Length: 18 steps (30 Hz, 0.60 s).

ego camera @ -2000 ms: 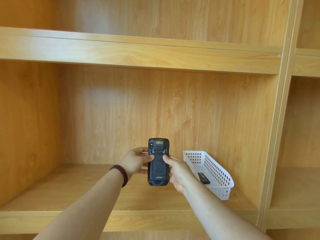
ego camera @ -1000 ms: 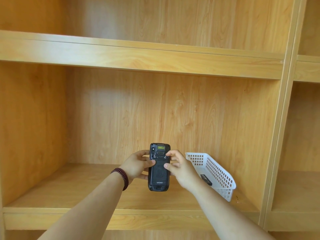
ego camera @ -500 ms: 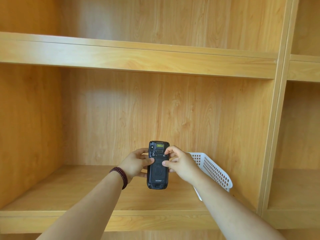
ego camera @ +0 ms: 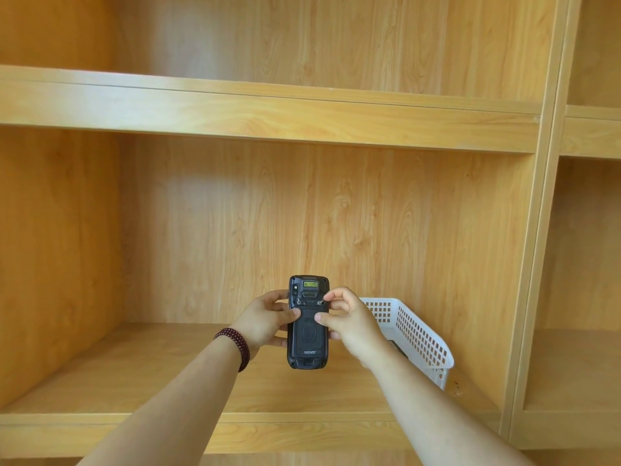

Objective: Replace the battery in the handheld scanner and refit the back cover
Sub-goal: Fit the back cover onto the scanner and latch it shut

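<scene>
A black handheld scanner (ego camera: 308, 334) is held upright in front of the shelf, its back side with the cover facing me. My left hand (ego camera: 265, 322) grips its left edge, thumb resting on the back cover. My right hand (ego camera: 349, 322) holds the right edge; its index finger touches the right latch near the top of the cover and its thumb presses on the cover. A dark flat object (ego camera: 398, 348), perhaps a battery, lies in the white basket, mostly hidden behind my right wrist.
A white perforated plastic basket (ego camera: 416, 334) stands on the wooden shelf board (ego camera: 134, 375) at the right, against the back panel. An upper shelf (ego camera: 268, 112) runs overhead. A vertical divider (ego camera: 534, 264) separates further compartments on the right.
My right hand moved up from the scanner's lower right side to the latches at the top of the back cover. The left hand kept its grip.
</scene>
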### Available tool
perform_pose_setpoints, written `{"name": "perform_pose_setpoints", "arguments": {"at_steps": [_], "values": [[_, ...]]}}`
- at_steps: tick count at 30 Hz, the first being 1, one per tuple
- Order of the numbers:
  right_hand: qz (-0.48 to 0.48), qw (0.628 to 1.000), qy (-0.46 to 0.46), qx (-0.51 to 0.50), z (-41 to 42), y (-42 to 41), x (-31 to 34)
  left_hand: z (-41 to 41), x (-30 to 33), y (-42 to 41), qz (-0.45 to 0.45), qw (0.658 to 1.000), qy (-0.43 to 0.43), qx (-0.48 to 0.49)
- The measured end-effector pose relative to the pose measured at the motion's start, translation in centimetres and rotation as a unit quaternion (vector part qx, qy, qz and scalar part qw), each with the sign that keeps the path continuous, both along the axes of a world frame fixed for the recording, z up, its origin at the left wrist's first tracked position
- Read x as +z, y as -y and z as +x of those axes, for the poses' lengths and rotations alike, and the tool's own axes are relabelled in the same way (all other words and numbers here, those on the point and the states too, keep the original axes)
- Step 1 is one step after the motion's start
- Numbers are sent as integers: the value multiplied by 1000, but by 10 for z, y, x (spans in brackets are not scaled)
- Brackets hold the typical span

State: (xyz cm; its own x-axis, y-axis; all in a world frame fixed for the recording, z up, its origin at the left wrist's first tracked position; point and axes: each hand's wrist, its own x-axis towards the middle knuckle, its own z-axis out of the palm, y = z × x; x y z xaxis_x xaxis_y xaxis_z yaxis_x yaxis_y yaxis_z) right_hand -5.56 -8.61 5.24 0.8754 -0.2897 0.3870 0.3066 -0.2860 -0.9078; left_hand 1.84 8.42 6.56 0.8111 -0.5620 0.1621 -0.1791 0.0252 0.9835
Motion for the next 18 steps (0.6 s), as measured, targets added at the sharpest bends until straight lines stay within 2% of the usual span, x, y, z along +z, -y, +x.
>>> {"name": "perform_pose_setpoints", "arguments": {"at_steps": [11,18], "values": [[-51,999,3,-16,4,4,3,3,-2,0,-11,1000,-4,-1],[-40,999,-3,-6,9,7,3,6,-5,4,-13,1000,-9,-5]]}}
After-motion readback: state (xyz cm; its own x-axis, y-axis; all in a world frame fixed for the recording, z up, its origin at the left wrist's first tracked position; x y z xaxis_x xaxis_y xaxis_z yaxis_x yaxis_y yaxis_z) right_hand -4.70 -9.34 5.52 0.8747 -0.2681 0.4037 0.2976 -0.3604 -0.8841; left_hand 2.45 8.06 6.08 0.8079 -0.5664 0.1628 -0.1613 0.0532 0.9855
